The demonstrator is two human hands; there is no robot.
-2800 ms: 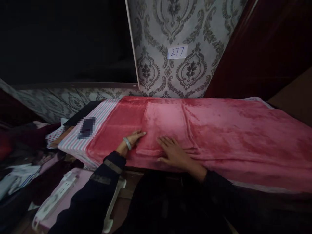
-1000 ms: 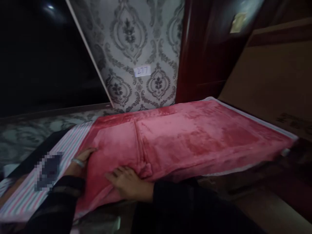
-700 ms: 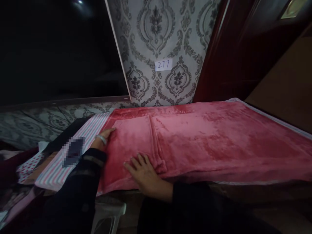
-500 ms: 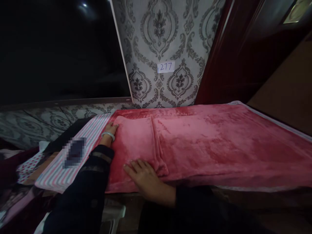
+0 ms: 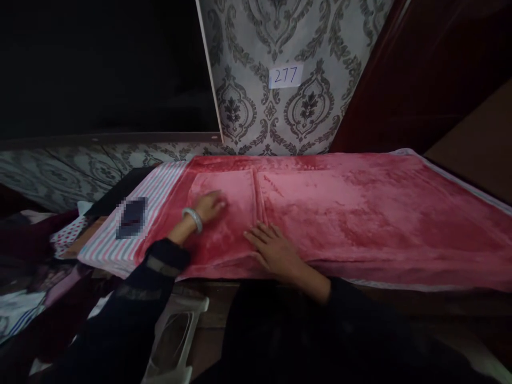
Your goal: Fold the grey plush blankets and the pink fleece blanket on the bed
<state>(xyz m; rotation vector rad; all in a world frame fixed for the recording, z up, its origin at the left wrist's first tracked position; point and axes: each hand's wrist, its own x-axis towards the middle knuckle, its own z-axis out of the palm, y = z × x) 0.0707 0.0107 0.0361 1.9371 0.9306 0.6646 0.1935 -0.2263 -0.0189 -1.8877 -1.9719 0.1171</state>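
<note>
A folded pink-red plush cloth (image 5: 226, 186) lies on the left part of a wide spread of the same plush fabric (image 5: 344, 208). My left hand (image 5: 208, 207), with a pale bangle at the wrist, is over the folded cloth's left half; it is a little blurred, its fingers slightly bent and gripping nothing that I can see. Flat on the plush near the folded cloth's front right corner rests my right hand (image 5: 276, 255), fingers apart. Around the right fingertips the thick folded edge (image 5: 260, 200) runs away from me.
Left of the plush lies a striped cloth (image 5: 160, 184) with a dark pixelated patch (image 5: 133, 217). A pile of clothes (image 5: 36, 250) is at the far left. Below the front edge stands a white plastic stool (image 5: 188, 341). A large dark screen (image 5: 108, 69) hangs behind.
My left hand has moved right from the folded cloth's left edge onto its surface. My right hand has slid right, towards its thick folded edge. The view has tilted down somewhat.
</note>
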